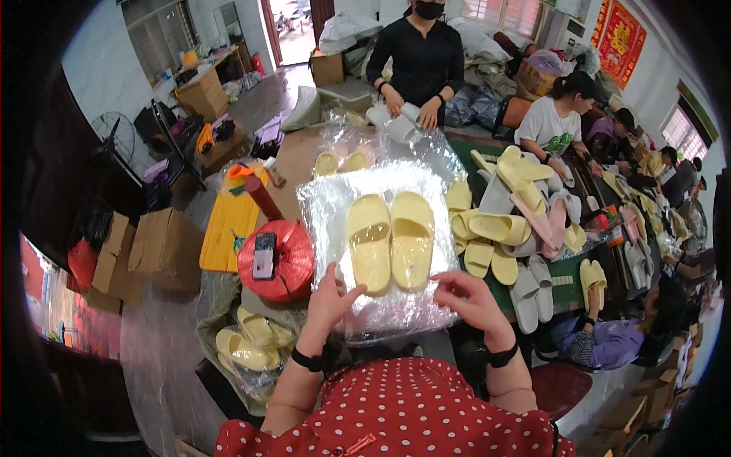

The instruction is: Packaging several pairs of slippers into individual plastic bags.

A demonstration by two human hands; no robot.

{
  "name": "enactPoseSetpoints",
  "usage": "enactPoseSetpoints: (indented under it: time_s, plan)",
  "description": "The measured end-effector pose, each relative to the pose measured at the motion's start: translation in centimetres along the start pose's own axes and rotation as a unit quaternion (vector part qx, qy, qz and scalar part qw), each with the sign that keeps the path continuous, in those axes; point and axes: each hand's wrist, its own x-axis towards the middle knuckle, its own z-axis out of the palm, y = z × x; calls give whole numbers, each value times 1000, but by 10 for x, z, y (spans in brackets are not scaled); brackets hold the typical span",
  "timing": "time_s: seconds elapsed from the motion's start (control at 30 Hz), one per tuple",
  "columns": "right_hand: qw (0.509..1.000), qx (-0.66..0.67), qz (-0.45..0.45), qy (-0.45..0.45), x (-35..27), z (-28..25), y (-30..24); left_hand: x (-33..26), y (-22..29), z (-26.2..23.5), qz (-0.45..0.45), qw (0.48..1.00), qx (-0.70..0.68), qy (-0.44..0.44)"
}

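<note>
While 2 hands grip bagged slippers (390,241), fingers curled

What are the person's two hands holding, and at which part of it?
Both the left hand and right hand pinch the near edge of a clear plastic bag containing a pair of yellow slippers.

A clear plastic bag (381,228) lies centre, brown cardboard boxes (145,247) left, red wall poster (623,38) top right.
</note>
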Motion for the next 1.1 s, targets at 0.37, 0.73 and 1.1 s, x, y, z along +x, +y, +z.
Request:
enactPoseSetpoints:
  time_s: [0.37,0.73,1.1]
  plan:
    - [943,-322,-36,72,98,12,51,4,-21,20,49,992,108,41]
    - [978,-201,-28,57,112,-8,111,5,-24,26,15,994,96,52]
    - [952,-260,-65,147,140,-26,75,4,-34,27,11,992,91,89]
